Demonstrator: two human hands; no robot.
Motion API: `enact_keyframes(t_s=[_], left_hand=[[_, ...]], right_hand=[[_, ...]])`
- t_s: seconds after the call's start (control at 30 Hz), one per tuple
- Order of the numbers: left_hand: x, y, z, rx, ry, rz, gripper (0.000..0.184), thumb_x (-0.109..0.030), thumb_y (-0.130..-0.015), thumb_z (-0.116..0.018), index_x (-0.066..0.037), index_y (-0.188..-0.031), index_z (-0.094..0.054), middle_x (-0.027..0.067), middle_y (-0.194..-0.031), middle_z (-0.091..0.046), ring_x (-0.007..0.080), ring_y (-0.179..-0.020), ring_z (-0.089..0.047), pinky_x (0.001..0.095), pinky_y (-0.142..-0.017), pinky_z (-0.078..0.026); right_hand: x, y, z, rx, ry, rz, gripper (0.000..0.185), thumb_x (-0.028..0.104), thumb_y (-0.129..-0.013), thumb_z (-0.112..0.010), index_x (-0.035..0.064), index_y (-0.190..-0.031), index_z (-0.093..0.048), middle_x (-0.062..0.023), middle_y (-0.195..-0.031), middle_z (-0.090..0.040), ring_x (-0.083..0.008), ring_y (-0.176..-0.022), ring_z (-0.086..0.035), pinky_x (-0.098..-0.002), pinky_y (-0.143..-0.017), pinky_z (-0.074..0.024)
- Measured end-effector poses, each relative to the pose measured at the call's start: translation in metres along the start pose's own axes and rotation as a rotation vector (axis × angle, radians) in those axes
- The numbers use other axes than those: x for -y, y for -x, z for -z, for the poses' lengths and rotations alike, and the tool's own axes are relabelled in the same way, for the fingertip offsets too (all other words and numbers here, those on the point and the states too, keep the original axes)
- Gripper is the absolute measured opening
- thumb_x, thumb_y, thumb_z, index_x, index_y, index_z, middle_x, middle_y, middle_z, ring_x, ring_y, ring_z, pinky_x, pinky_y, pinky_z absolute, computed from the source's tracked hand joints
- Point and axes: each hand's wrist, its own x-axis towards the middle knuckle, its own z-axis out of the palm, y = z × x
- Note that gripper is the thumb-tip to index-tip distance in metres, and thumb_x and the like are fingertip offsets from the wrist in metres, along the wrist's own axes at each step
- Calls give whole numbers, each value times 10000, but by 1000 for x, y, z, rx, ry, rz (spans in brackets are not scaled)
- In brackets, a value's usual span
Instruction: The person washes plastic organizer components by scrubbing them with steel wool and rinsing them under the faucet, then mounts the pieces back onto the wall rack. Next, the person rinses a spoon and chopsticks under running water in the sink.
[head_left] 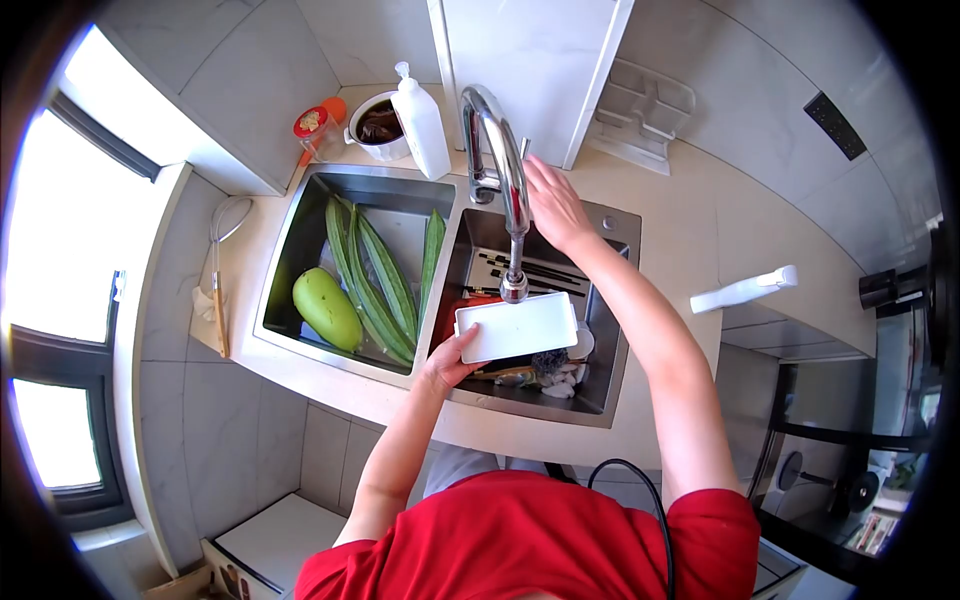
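Observation:
My left hand (455, 358) grips the left end of a white rectangular tray (518, 328), held over the right sink basin (600, 385) below the spout. My right hand (556, 205) is raised beside the chrome faucet (515, 190), near its lever, with the fingers stretched out and nothing seen in them. Under the tray, chopsticks (545, 268), a dark scrubber (549, 361) and other small items lie in the basin. Long ridged green gourds (385, 275) and a rounder green gourd (327, 309) rest in the left basin.
Behind the sink stand a white pump bottle (422, 128), a white pot (380, 127) and a red-lidded jar (316, 130). A whisk (218, 280) lies on the left counter. A clear rack (643, 108) is at the back right, a white object (745, 289) at the right edge.

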Motion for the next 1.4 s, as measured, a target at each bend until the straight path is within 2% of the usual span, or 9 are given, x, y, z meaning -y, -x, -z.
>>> enact_keyframes(t_s=[0.13,0.27,0.47,0.6,0.87,0.97,1.17,1.3,1.4], left_hand=[[3,-9,1,19,48,21,442,-254,-860,-644,-101,-1243,-483,38,-1148,-583,191,-1067,-563,364,-885,-488],[7,-12,-1,-44,30,55,412,-265,-856,-649,-95,-1206,-513,32,-1144,-587,187,-1055,-570,355,-899,-479],[7,-17,-6,30,46,61,418,-264,-847,-661,-98,-1201,-510,50,-1159,-577,199,-1073,-556,377,-944,-448],[9,-24,-7,48,75,-30,417,-251,-840,-670,-108,-1198,-512,32,-1127,-588,185,-1046,-564,359,-914,-465],[14,-31,0,151,-1,-73,413,-114,-838,-640,-88,-1220,-484,61,-1146,-582,211,-1051,-571,363,-922,-470],[18,-31,-13,147,28,-23,439,-78,-836,-631,-90,-1245,-471,62,-1168,-566,208,-1044,-573,364,-920,-470],[19,-46,-23,-259,-328,-399,256,-245,-864,-579,-26,-995,-588,51,-874,-630,162,-772,-580,307,-701,-464],[10,-56,-18,-577,-772,-737,428,-368,-853,-568,33,-708,-598,102,-563,-562,162,-527,-482,347,-546,-422],[5,-46,-24,-671,-911,-748,479,-394,-856,-525,52,-701,-600,202,-581,-570,297,-553,-568,414,-583,-450]], right_hand=[[-20,-39,-68,255,457,9,358,141,-874,-404,61,-1196,-537,-46,-1355,-453,-168,-1343,-295,-383,-1128,-184],[-28,-28,-72,257,427,46,354,137,-871,-405,65,-1187,-546,-39,-1300,-497,-177,-1306,-345,-366,-1083,-245],[-16,2,-45,-11,-284,-79,324,20,-809,-480,16,-1125,-550,-145,-1160,-558,-310,-1154,-488,-392,-943,-415],[40,100,-2,161,-730,-483,387,-86,-737,-490,48,-1090,-578,-133,-1088,-595,-297,-997,-584,-368,-847,-481],[85,175,15,-57,-131,-557,343,105,-792,-611,90,-1132,-570,-132,-1284,-455,-339,-1199,-411,-461,-1007,-293],[61,188,-6,-35,-582,-852,314,94,-829,-591,67,-1141,-564,-153,-1105,-578,-324,-1018,-562,-370,-880,-437],[76,197,-10,-202,-663,-887,182,13,-892,-493,47,-1029,-608,-102,-849,-580,-195,-707,-550,-285,-638,-437],[95,206,-21,-325,-668,-848,183,-3,-887,-484,35,-1021,-601,-86,-833,-565,-173,-699,-530,-270,-619,-424],[101,210,-24,-307,-658,-890,212,-58,-837,-478,38,-992,-585,-109,-887,-573,-241,-774,-564,-311,-652,-446]])
